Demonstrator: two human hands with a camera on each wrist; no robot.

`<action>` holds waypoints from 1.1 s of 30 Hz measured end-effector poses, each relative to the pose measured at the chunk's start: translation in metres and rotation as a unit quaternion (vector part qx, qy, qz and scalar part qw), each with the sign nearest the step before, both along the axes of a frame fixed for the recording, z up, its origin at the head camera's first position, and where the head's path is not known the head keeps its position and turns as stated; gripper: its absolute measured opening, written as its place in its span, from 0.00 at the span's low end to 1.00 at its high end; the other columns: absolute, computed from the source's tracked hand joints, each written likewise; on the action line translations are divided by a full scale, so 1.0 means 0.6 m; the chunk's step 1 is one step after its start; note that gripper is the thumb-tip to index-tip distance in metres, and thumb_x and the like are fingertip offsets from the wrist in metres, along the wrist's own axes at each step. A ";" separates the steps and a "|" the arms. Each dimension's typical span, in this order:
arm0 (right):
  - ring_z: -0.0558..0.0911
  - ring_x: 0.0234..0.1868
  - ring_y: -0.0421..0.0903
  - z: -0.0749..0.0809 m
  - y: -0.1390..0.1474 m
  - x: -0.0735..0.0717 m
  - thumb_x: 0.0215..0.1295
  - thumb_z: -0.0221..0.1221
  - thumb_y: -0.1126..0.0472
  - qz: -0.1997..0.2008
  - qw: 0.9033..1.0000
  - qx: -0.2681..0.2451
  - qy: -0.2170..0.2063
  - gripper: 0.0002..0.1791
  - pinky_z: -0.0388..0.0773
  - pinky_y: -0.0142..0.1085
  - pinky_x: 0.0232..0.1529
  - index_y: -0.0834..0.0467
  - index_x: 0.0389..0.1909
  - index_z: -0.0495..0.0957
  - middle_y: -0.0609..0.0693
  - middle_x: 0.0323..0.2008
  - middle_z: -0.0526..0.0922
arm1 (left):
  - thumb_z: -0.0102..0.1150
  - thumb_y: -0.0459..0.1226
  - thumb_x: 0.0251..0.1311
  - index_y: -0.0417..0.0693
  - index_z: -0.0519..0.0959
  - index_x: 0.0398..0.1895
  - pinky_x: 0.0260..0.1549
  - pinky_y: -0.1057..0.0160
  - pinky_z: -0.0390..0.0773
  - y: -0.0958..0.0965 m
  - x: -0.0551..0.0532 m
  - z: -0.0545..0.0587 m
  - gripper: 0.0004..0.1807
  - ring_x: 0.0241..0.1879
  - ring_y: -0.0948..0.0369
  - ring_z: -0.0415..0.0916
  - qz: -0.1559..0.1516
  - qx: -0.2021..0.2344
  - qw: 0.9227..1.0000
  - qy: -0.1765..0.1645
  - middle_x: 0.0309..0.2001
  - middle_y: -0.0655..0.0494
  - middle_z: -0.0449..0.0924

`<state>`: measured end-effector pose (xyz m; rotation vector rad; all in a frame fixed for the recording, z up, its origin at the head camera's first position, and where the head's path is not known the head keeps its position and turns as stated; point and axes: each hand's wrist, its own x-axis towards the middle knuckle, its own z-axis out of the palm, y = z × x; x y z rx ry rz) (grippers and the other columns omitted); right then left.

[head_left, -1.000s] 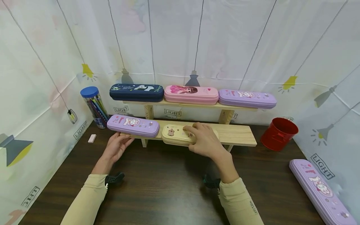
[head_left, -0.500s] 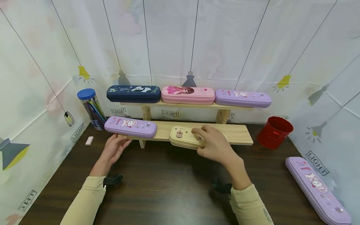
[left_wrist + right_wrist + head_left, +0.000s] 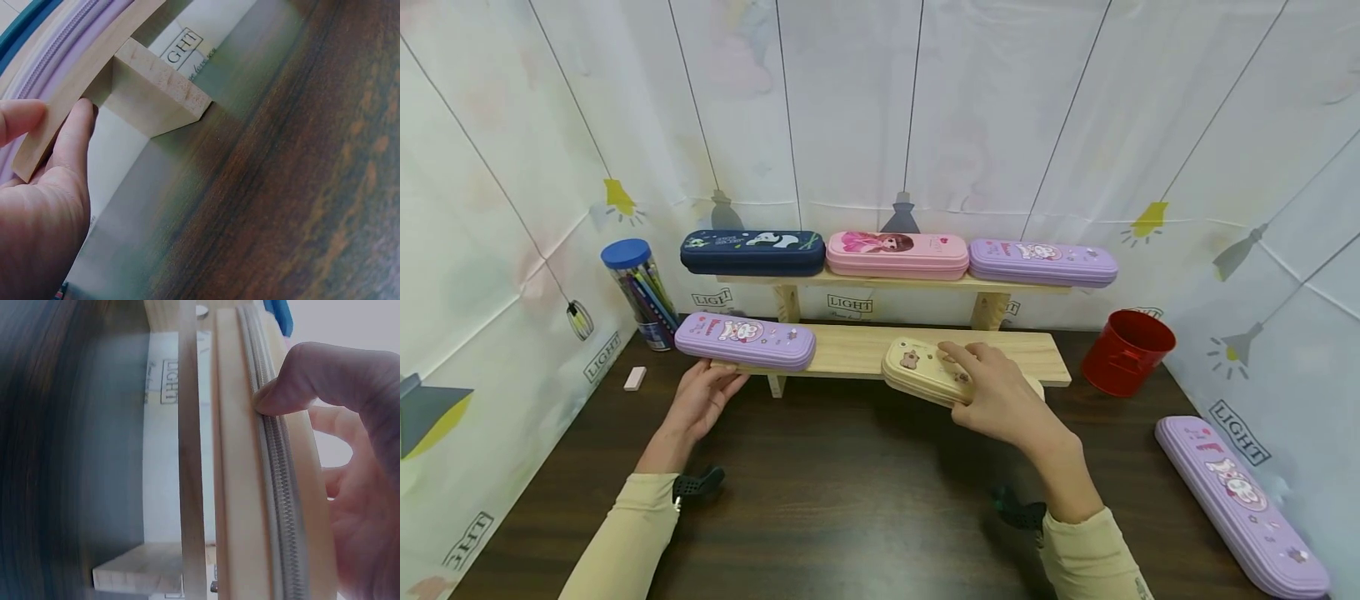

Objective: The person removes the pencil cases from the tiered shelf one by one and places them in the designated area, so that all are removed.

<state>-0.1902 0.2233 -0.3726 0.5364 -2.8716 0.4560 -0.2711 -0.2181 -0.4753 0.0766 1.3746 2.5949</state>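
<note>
The yellow case [image 3: 921, 367] is at the near edge of the lower shelf [image 3: 850, 350], right of its middle; its long axis goes left to right, right end slightly nearer. The right hand [image 3: 1007, 396] pinches it from above. The left hand [image 3: 696, 404], well apart, pinches the shelf's left end, beside the purple case [image 3: 745, 340]. Only the right wrist view shows the thumb [image 3: 297, 381] on the zipper [image 3: 281, 487] and a pale strip under the yellow case, which seems lifted.

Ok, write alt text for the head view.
A person's right grip holds a cream pencil case at the front edge of a lower shelf; the left grip holds that shelf's left end, by a purple case. A navy case, pink case and second purple case line the upper shelf, with a red bucket at right.
</note>
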 end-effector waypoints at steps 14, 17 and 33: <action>0.78 0.49 0.57 0.002 0.063 0.029 0.43 0.66 0.60 -0.035 0.999 0.031 -0.020 0.40 0.79 0.56 0.51 0.49 0.64 0.72 0.56 0.52 0.79 | 0.42 0.25 0.73 0.45 0.40 0.80 0.58 0.63 0.80 -0.001 0.001 -0.001 0.38 0.54 0.65 0.81 -0.003 0.004 1.000 -0.006 0.55 0.60 0.78; 0.79 0.46 0.55 0.006 0.078 0.040 0.42 0.68 0.59 -0.051 0.997 0.033 -0.036 0.41 0.82 0.54 0.45 0.48 0.65 0.70 0.57 0.53 0.78 | 0.43 0.25 0.73 0.45 0.40 0.80 0.59 0.62 0.79 -0.001 0.000 0.000 0.38 0.54 0.65 0.81 -0.002 0.001 1.000 -0.008 0.56 0.60 0.77; 0.75 0.41 0.53 0.032 0.147 0.078 0.37 0.74 0.54 -0.125 0.982 0.032 -0.139 0.54 0.83 0.50 0.35 0.48 0.71 0.62 0.61 0.50 0.74 | 0.41 0.25 0.73 0.45 0.40 0.80 0.62 0.61 0.75 -0.001 -0.001 0.001 0.37 0.54 0.66 0.81 -0.005 0.001 1.000 -0.011 0.57 0.59 0.75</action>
